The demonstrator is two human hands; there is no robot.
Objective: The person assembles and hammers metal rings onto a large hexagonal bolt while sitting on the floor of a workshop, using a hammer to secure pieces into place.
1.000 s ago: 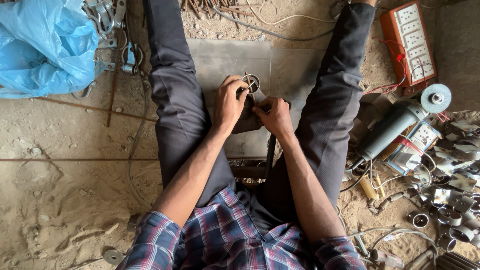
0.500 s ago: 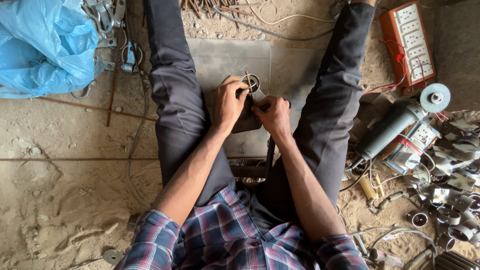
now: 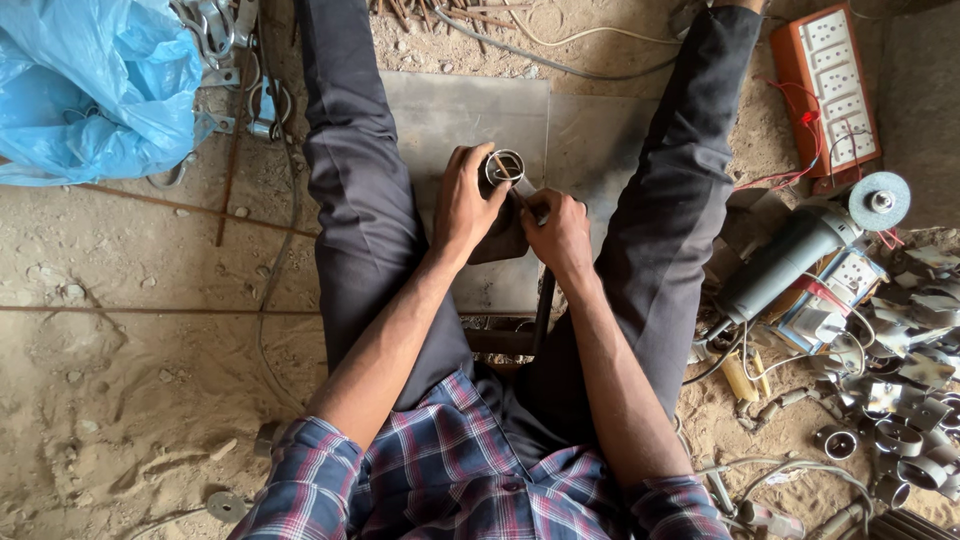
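Hands on a small metal ring
The left hand (image 3: 468,205) grips a round, shiny metal ring (image 3: 504,167); the right hand (image 3: 560,232), just beside, clenches a thin rod (image 3: 512,188) touching it.

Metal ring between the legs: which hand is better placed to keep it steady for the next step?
Left, probably. The left hand already wraps the metal ring, while the right hand grips a thin rod reaching into it.

Dusty sand floor (image 3: 120,400), daylight. Grey metal sheet (image 3: 470,110) far centre. Blue plastic bag (image 3: 80,90) far left. Orange socket board (image 3: 835,90), grinder (image 3: 800,255), metal scrap (image 3: 900,400) right.
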